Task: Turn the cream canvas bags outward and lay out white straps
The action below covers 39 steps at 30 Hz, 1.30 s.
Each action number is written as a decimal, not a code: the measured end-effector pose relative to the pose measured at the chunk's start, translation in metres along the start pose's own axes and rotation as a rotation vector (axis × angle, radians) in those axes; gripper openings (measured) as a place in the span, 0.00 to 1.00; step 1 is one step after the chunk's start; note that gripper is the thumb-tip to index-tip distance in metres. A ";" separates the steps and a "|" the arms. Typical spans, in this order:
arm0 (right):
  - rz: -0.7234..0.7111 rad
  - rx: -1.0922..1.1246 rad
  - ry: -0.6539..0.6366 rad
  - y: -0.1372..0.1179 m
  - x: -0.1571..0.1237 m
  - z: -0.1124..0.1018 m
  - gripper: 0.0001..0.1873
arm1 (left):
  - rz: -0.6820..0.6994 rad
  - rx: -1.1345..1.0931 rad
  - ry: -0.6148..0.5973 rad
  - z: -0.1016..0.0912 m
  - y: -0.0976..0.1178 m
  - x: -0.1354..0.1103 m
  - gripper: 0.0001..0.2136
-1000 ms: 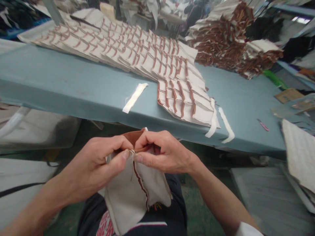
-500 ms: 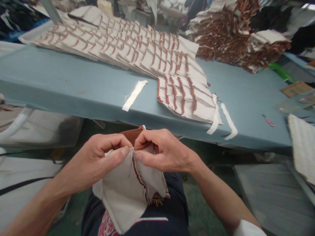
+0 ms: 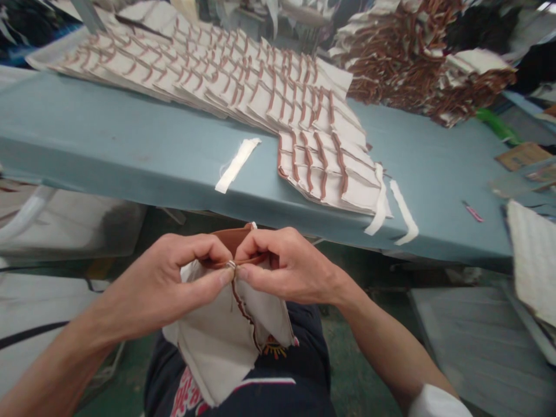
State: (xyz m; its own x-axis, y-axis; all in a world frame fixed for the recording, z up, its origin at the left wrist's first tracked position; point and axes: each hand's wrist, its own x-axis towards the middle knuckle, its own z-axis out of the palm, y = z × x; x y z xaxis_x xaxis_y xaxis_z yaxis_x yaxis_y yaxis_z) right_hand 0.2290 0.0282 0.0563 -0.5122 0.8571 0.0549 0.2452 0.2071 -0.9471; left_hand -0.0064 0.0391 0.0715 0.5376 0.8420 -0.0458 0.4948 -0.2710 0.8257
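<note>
A cream fabric piece [image 3: 219,341] with a brown zipper and brown lining hangs over my lap, below the table edge. My left hand [image 3: 174,284] pinches its top edge between thumb and forefinger. My right hand [image 3: 286,266] pinches the same spot from the other side, fingers curled over the brown strip. A small metal zipper slider [image 3: 231,265] sits between the two thumbs.
The blue table [image 3: 130,156] carries a long overlapping row of cream pieces with brown zippers [image 3: 269,98]. A heap of the same pieces [image 3: 417,63] lies at the back right. White fabric strips [image 3: 237,165] and two more strips [image 3: 402,211] lie near the front edge. A small pink tool [image 3: 472,212] lies at the right.
Both hands stay pinched on the fabric piece. The hanging fabric has shifted slightly left and its lower part has turned a little.
</note>
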 end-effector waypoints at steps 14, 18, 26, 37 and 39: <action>0.054 0.003 0.013 0.011 0.004 0.013 0.04 | 0.016 0.013 -0.046 0.003 -0.024 0.000 0.11; 0.031 -0.005 -0.002 0.010 0.002 0.013 0.05 | 0.023 0.022 -0.027 0.003 -0.027 -0.001 0.10; 0.042 0.004 -0.010 0.012 0.006 0.017 0.04 | -0.013 -0.010 -0.040 0.006 -0.028 0.000 0.12; 0.023 0.182 -0.067 0.030 0.005 0.021 0.10 | -0.208 -0.331 -0.151 0.015 -0.035 -0.002 0.16; 0.019 0.175 -0.072 0.032 0.003 0.020 0.11 | -0.213 -0.345 -0.158 0.015 -0.033 -0.003 0.15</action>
State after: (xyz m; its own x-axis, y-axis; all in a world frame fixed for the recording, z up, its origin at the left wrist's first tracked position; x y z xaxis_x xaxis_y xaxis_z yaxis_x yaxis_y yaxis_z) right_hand 0.2183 0.0279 0.0199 -0.5677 0.8230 0.0194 0.1114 0.1002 -0.9887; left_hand -0.0135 0.0387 0.0357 0.5592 0.7734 -0.2986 0.3633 0.0951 0.9268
